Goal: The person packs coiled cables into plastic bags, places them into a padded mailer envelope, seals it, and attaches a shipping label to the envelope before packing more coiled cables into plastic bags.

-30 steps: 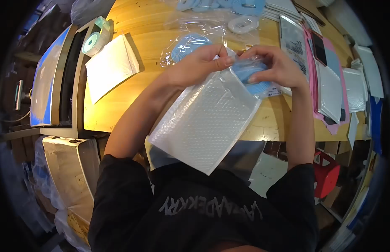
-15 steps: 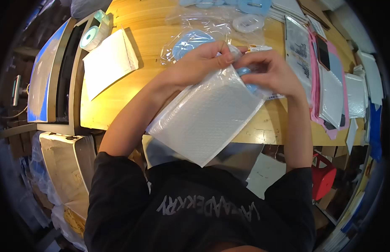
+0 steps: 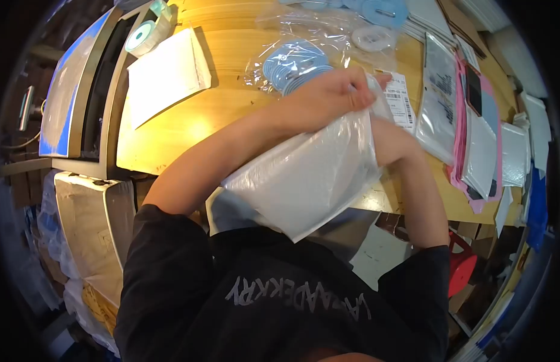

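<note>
Because the white mailer [image 3: 310, 178] slants from its mouth at the upper right down to its closed end at the lower left, its long axis points back toward your shirt [image 3: 292, 289], and the mouth faces your right arm. Your left hand [image 3: 349, 95] has the mailer pinched at the upper corner of that mouth, thumb pressed on the edge, so nearly the whole body of the mailer hangs below and to the left of this grip. Your right hand [image 3: 385, 140] is the nearer one to the opening: it reaches in from the right, its fingers out of sight behind the mailer's wall, so you cannot tell from here whether they are spread, closed or holding anything. Just beyond your left hand, the blue coils [image 3: 295, 63] lie in clear plastic on the table [image 3: 183, 136], while a printed label [image 3: 400, 101] lies just past the mouth.
</note>
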{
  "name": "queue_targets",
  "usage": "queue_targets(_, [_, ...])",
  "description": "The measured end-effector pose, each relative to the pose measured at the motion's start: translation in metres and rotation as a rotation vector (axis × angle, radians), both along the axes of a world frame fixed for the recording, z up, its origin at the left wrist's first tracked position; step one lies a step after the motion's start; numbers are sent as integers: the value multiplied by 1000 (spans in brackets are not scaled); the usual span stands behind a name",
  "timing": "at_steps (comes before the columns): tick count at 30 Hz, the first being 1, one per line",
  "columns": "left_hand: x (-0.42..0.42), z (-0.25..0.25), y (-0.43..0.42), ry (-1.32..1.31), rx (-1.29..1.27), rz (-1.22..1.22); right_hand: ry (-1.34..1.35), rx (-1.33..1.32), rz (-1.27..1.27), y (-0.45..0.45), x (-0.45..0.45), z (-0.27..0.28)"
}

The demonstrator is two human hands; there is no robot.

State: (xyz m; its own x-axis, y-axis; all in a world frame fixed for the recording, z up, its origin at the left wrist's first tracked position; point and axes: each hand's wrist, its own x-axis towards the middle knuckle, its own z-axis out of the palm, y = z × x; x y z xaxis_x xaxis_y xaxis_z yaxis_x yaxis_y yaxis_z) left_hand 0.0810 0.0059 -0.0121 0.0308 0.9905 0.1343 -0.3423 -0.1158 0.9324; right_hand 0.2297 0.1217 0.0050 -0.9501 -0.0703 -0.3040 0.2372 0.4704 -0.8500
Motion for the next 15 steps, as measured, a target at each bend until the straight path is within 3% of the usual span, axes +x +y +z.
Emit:
queue_targets(3, [1,1,-4,33,94,-89,-71,22,98,-14,-2,6])
queue_targets(6, [-12,3,-3,230,74,-188,-67,-23,137,-13,-1,18])
queue_targets(7, [-19,12,-5,233,76,-186,35,54,167,-5,2,18])
queue_targets(8, [-29,24,-7,435,1,-234,137,133,196,3,5,18])
queue_targets(10, [-48,42,-12,837,-151,-327,-20,-206,-66,25,8,36])
queue_targets(11, [-58,43,-15,838,-148,-333,-20,-205,-73,34,10,37])
queue_targets(13, [-76,44,-16,558,-186,110,127,-309,-484,48,13,38])
queue_targets(14, [-81,37,-14,559,-183,103,129,-309,-491,49,9,34])
queue_targets(15, [-85,21,-12,873,-151,308,176,-217,-574,46,2,24])
